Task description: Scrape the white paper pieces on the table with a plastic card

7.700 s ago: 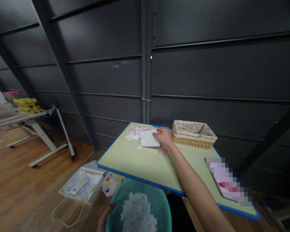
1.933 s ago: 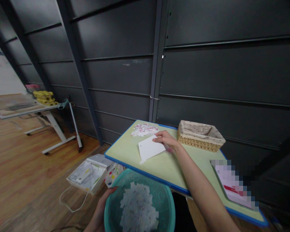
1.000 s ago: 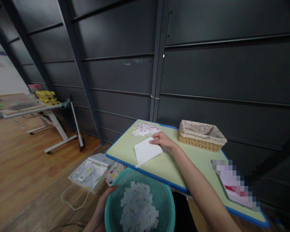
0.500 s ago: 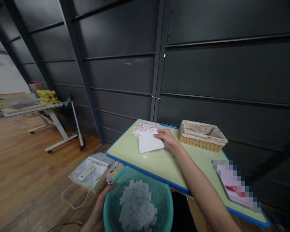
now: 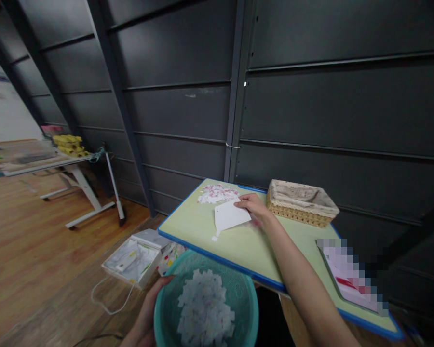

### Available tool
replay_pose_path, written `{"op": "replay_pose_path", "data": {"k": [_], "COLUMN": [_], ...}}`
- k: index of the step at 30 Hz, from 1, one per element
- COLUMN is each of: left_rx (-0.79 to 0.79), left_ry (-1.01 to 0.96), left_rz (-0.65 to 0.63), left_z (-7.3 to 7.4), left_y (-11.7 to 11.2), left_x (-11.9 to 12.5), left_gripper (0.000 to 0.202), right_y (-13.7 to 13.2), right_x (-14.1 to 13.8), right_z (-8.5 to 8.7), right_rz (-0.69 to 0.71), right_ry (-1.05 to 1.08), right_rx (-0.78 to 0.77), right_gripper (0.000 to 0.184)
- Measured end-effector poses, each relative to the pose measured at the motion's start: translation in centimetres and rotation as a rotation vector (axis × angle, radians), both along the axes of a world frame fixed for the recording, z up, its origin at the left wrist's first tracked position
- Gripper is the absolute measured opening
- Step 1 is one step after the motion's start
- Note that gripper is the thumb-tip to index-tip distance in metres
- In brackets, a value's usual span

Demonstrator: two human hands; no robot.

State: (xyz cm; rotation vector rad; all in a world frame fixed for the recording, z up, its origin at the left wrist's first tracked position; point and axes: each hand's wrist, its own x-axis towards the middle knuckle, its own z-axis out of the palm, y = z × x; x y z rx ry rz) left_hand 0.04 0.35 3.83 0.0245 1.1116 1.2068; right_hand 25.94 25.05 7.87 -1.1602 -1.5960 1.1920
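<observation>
My right hand (image 5: 255,207) pinches a white sheet of card (image 5: 229,216), held tilted over the pale yellow table (image 5: 188,221). Beside the card's lower left corner lies a small white scrap (image 5: 214,238). Just behind the card spreads a heap of white and pinkish paper bits (image 5: 217,193). My left hand (image 5: 157,294) grips the rim of a teal plastic basket (image 5: 251,308) below the table's front edge. Inside it lies a pile of pale paper pieces (image 5: 206,308). Most of the left fingers are hidden behind the basket.
A cloth-lined woven basket (image 5: 300,219) stands at the table's back right. A tablet-like flat item (image 5: 350,279), partly pixelated, lies at the right. On the floor sits an open white box (image 5: 130,262) with a cord. A dark panelled wall (image 5: 181,111) rises behind the table.
My right hand has shifted the card slightly right and tilted it. The small scrap now lies a little further toward the front left. My left hand and the teal basket stay almost still.
</observation>
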Motion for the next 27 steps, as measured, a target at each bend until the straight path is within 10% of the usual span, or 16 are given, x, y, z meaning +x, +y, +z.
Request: {"op": "replay_pose_path", "data": {"k": [27], "left_rx": [0.067], "left_ry": [-0.008], "left_rz": [0.015], "left_z": [-0.8], "left_y": [0.0], "left_x": [-0.3], "left_gripper": [0.011], "right_y": [-1.9], "right_x": [-1.6], "right_z": [0.6], "right_rz": [0.096], "right_ry": [0.121], "right_rx": [-0.096], "right_gripper": [0.025]}}
